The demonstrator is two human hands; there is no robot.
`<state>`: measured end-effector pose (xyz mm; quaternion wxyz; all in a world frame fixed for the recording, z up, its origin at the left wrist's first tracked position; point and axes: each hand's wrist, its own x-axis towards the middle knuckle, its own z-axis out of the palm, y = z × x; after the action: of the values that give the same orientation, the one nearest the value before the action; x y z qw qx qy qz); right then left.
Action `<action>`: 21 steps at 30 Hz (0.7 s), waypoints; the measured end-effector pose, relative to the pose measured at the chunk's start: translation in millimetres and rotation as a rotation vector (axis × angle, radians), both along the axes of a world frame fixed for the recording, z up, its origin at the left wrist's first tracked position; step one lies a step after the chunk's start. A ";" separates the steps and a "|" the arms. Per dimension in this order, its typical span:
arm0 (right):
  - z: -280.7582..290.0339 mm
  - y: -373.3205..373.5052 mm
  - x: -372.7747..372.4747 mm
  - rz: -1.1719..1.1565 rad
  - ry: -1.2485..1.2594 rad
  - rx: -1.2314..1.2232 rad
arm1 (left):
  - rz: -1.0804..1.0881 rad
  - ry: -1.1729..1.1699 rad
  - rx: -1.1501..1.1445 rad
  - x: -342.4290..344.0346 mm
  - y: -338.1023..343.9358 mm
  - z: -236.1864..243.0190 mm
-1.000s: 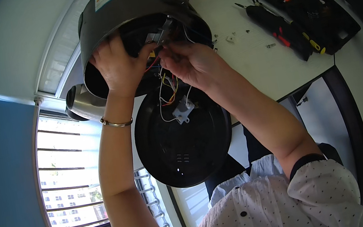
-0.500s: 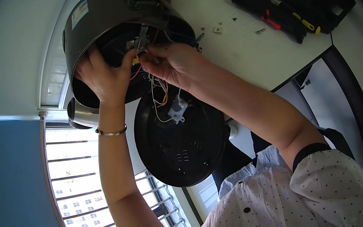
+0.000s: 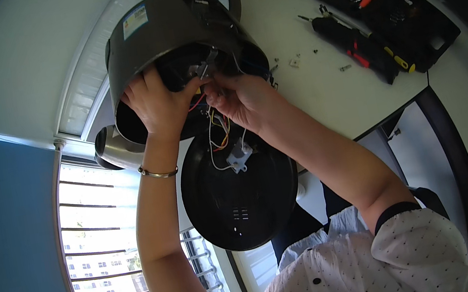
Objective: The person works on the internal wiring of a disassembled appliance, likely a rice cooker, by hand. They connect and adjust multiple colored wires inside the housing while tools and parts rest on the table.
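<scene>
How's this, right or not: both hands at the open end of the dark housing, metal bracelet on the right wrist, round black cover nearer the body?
Wrong wrist: the head view shows the metal bracelet on the left. Rest holds: left hand and right hand at the open end of the dark housing, round black cover nearer the body.

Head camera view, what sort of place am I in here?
Probably an indoor room, home or office unclear: a bright window with dark horizontal bars, a flat white tabletop, and an open black plastic tool case.
</scene>
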<state>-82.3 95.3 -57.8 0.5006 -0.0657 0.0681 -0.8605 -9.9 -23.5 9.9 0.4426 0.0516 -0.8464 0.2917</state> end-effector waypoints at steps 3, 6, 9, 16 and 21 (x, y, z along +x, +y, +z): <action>-3.7 1.4 -2.5 0.051 0.032 -0.057 | -0.012 0.015 -0.004 -2.4 -2.0 -1.4; -5.6 -1.2 -2.8 0.058 0.011 -0.035 | -0.042 0.021 0.006 -1.2 -1.7 -3.6; -4.6 0.7 -4.1 0.071 0.009 -0.034 | -0.098 0.040 -0.004 -2.7 -2.6 -4.3; -5.8 2.3 -2.7 0.062 0.008 -0.057 | -0.071 0.018 0.033 0.1 0.1 -3.3; -12.9 -0.1 -9.3 0.140 -0.022 -0.122 | -0.101 0.002 0.075 -1.2 3.3 -1.5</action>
<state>-91.7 95.1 -70.6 0.5552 -0.0911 0.0055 -0.8267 -11.2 -20.2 8.4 0.4552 0.0258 -0.8579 0.2371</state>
